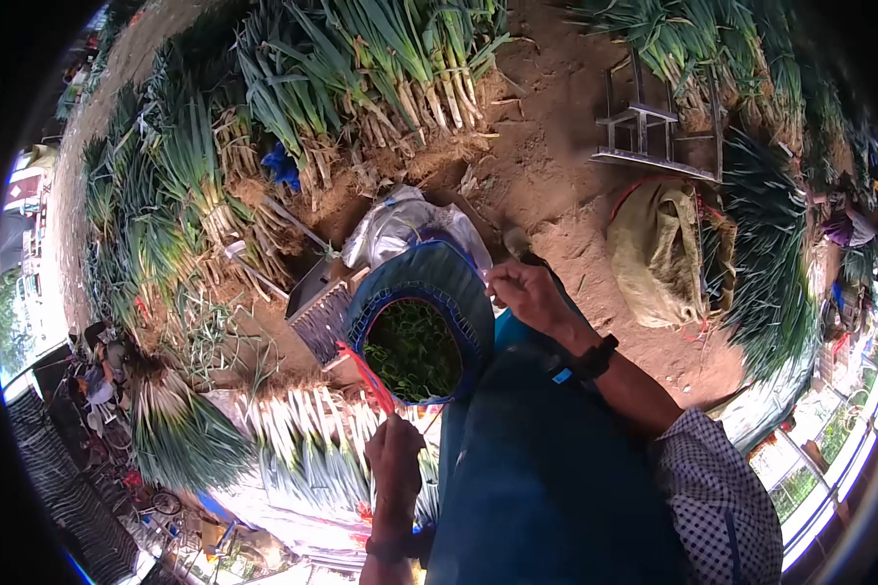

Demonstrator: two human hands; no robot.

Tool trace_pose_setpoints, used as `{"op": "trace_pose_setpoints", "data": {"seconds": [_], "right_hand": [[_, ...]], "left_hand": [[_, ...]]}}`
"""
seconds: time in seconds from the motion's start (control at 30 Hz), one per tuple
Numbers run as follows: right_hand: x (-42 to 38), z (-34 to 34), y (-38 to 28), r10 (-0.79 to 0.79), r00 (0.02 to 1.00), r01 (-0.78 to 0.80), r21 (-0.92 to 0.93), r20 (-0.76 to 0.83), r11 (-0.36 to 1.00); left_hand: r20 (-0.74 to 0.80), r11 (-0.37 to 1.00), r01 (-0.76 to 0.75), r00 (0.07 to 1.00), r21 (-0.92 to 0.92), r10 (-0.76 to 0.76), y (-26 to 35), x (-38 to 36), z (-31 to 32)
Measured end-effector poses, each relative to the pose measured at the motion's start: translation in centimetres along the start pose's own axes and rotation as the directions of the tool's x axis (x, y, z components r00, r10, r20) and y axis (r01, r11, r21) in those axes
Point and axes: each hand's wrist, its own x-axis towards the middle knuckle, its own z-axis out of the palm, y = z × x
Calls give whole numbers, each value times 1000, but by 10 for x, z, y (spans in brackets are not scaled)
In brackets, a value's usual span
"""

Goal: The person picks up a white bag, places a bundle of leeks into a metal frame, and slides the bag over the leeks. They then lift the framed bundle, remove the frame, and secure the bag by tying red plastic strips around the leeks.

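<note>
A blue sack (pixel 419 265) stands upright in front of me, its round mouth wide and its rim folded outward. Chopped green leaves (pixel 412 351) fill the inside. My left hand (pixel 395 458) is closed around a red cord (pixel 369 378) that runs up along the sack's left rim. Beyond the right rim, my right hand (pixel 532 294) is closed in a pinch; what lies between its fingertips is too small to make out. A crumpled silvery-white sheet (pixel 415 222) lies against the sack's far side.
Bundled leeks (pixel 400 68) stand at the back, and more trimmed leeks (pixel 307 444) lie at the near left. A slatted crate (pixel 324 317) is left of the sack. On the bare soil at right are a metal stool (pixel 644 127) and a tan sack (pixel 654 253).
</note>
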Motion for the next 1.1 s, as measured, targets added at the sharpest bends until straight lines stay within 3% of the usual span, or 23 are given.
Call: {"op": "trace_pose_setpoints", "data": {"seconds": [0.07,0.13,0.2,0.23,0.27,0.3,0.33,0.43,0.47,0.53,0.57,0.6,0.67,0.7,0.73,0.77,0.8,0.83,0.9,1.0,1.03,1.07,1.1], "right_hand": [[-23,-5,-9,-33,999,33,-22,2,999],[-45,-8,-22,-56,998,56,8,-24,998],[-62,8,-58,-106,976,76,161,189,984],[-67,33,-89,-149,941,66,265,305,962],[-72,58,-118,-221,878,124,243,424,962],[-74,81,-134,-283,794,185,230,537,955],[-67,99,-130,-249,727,196,154,640,968],[-42,120,-84,-25,506,236,-111,862,965],[-34,110,-62,109,454,234,-236,885,943],[-33,89,-42,370,349,267,-470,861,841],[-38,78,-38,482,311,303,-566,819,767],[-40,70,-35,580,292,341,-649,761,680],[-41,58,-31,239,606,553,-618,758,559],[-44,58,-31,23,687,633,-614,726,471],[-33,62,-33,-96,762,597,-639,640,485],[-20,69,-30,-315,760,640,-569,569,516],[-16,79,-45,-392,752,649,-492,530,580],[-15,93,-55,-491,713,701,-483,501,525],[-29,120,-79,-535,630,774,-401,563,489],[-41,140,-90,-566,549,835,-375,615,403],[-41,141,-94,-555,538,842,-382,634,380],[-40,143,-95,-544,528,849,-389,652,358],[-37,143,-90,-573,536,844,-384,620,373]], "left_hand": [[78,994,-107,991,18,105,-12,0,-15],[216,939,-182,969,291,121,6,3,-12],[459,711,-422,875,563,156,21,22,-11],[524,671,-459,843,582,121,28,28,-8],[586,629,-496,807,599,77,31,31,-6],[678,586,-643,706,493,204,28,33,-3],[745,519,-769,582,373,326,21,38,-2],[719,752,-548,680,366,145,14,36,-15],[788,404,-759,601,510,134,23,40,-14],[881,247,-895,423,371,211,16,56,-25],[756,461,-732,631,502,177,24,42,-18],[764,455,-748,614,483,199,24,41,-13],[768,398,-790,585,467,261,19,49,-11],[585,513,-570,796,641,154,27,41,0],[569,551,-569,799,611,194,15,60,-8],[515,605,-505,839,616,177,17,60,-3],[456,653,-444,875,614,166,21,59,1],[494,687,-506,836,522,241,20,59,-1],[549,726,-609,743,319,383,3,65,-7],[351,786,-618,731,-24,585,-49,72,1],[433,809,-588,727,-9,533,-86,104,-17],[456,856,-514,775,51,438,-100,105,-18],[439,855,-514,785,70,436,-105,103,-14]]}}
